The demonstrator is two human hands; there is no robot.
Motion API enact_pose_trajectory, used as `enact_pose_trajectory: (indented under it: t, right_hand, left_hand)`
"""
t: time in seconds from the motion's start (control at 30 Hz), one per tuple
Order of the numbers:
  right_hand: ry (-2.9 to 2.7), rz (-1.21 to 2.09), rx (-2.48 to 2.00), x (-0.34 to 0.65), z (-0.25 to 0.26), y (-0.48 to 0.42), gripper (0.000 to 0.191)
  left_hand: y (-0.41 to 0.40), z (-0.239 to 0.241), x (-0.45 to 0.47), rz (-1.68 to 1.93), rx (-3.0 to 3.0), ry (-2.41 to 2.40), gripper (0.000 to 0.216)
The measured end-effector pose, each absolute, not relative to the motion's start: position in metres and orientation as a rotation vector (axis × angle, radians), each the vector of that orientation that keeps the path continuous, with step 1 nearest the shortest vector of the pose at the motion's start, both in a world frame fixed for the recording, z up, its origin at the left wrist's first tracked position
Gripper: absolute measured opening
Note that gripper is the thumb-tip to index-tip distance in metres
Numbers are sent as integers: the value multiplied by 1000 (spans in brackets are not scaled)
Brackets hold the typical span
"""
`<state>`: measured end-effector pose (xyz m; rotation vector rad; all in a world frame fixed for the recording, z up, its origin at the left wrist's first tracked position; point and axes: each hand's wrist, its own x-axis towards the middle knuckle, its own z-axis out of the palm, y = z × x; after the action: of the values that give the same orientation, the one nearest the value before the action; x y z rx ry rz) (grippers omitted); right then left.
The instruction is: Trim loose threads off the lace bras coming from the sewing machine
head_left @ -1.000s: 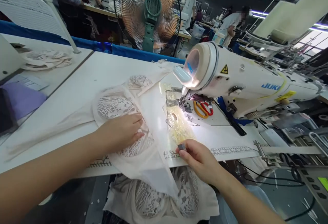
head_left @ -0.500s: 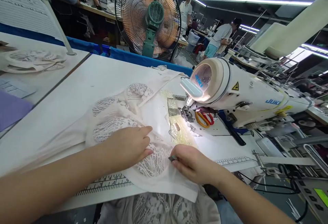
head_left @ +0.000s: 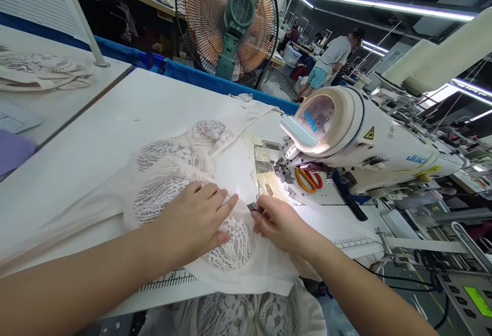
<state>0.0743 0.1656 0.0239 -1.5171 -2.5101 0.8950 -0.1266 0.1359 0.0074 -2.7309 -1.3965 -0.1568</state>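
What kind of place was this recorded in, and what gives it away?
Probably a garment sewing workshop: a JUKI sewing machine stands at the white table, a pale lace garment lies under the left hand, and another person stands farther back in the room.

Single head view, looking forward and down across counter (head_left: 154, 105). Left hand (head_left: 194, 218), right hand (head_left: 286, 226) near, lower centre. Frame tilted; machine (head_left: 384, 144) at right, fan (head_left: 241, 8) beyond, top centre.
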Motion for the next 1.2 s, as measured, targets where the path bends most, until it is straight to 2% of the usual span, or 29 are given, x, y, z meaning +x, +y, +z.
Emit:
enact_pose_trajectory:
  t: [0.07,0.23,0.37,0.57,0.67,0.77,1.03,1.2]
  right_hand:
    - [-2522,818,-1532,68,22,168,26]
    - [-2616,337,-1447,48,20,177,10]
    - [-2749,140,-1485,32,14,184,21]
    - [-2857,46,-1401,20,12,190,23]
    - [-2787,158,-1442,23,18,186,18]
    - [-2621,417,-1482,39,26,177,16]
    - [-2321,883,-1409,138,40,147,13]
    - [-2156,1088,-1505,170,34,120,13]
  left_hand:
    - [136,5,-128,-190,-2723,-1430,52]
    - [138,-2,-130,-123,-2721,-1549,56]
    - [138,-1,-131,-54,-2753,-1622,55]
    - [138,1,-129,-101,-2770,-1630,54]
    - [138,2,-130,-96,-2763,-1587,55]
    - [139,1,-134,-99,-2748,-1542,56]
    - [156,18,-122,-327,-2871,-1359,46]
    - [155,36,-70,-49,-3019,-1570,27]
